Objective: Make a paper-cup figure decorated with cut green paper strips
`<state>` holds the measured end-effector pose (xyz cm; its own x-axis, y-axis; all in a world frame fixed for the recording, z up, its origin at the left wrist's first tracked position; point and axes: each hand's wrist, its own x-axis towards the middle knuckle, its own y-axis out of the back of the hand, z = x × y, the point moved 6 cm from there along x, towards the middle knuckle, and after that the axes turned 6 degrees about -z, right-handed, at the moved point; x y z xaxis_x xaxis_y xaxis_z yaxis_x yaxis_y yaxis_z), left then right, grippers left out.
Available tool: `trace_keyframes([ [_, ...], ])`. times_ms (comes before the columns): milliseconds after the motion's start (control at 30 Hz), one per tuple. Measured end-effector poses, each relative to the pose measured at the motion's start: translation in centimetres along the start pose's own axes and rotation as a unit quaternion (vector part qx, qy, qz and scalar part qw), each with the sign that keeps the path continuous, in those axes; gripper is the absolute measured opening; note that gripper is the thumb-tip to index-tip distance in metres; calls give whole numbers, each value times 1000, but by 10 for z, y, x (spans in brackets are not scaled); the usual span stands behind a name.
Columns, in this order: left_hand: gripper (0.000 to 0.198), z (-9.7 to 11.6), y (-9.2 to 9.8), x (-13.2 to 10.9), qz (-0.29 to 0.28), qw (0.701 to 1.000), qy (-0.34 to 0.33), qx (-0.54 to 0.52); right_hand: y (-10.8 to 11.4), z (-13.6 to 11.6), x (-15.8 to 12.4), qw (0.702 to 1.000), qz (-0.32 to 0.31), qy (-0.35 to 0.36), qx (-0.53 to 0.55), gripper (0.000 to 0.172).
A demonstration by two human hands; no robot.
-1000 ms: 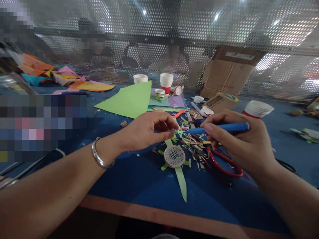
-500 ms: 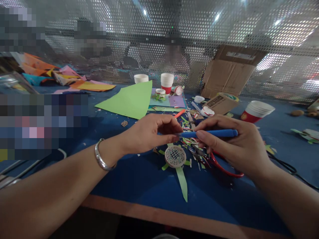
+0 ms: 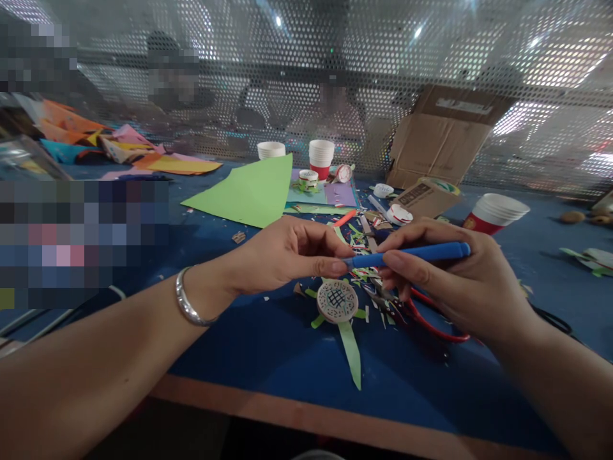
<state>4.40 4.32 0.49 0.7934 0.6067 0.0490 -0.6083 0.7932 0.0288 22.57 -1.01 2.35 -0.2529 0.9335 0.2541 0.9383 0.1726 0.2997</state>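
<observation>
A blue marker [image 3: 431, 252] is held level between both hands, above the table. My right hand [image 3: 462, 278] grips its barrel between thumb and fingers. Thumb and fingertips of my left hand [image 3: 287, 259] pinch the marker's left end; whether a cap is there is hidden by the fingers. Just below lies a paper craft with a round disc [image 3: 338, 301], marked with a dark grid and dots, and green paper strips sticking out. Red-handled scissors [image 3: 443, 333] lie under my right hand, partly covered by it.
Paper scraps [image 3: 364, 246] litter the table's middle. Behind are a green paper sheet [image 3: 244, 191], stacked paper cups [image 3: 320, 156] and cardboard [image 3: 435, 137] against a perforated metal screen [image 3: 287, 57]. Another cup stack [image 3: 495, 214] stands at right. Coloured papers [image 3: 177, 164] lie at left.
The marker's right end has shifted right and slightly up, with my right hand moving a little the same way. My left hand still pinches the left end. The craft stays put.
</observation>
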Motion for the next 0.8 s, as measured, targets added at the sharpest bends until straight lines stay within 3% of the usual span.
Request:
trace_keyframes([
  [433,6,-13,-9,-1,-28,982,64,-174,-3,4,-4,997,-2,-13,76,14],
  [567,6,-11,-8,0,-5,990,47,-135,-3,4,-3,998,-4,-7,68,14],
  [800,14,13,2,-3,87,993,-67,44,1,1,3,1000,15,-10,-8,17],
])
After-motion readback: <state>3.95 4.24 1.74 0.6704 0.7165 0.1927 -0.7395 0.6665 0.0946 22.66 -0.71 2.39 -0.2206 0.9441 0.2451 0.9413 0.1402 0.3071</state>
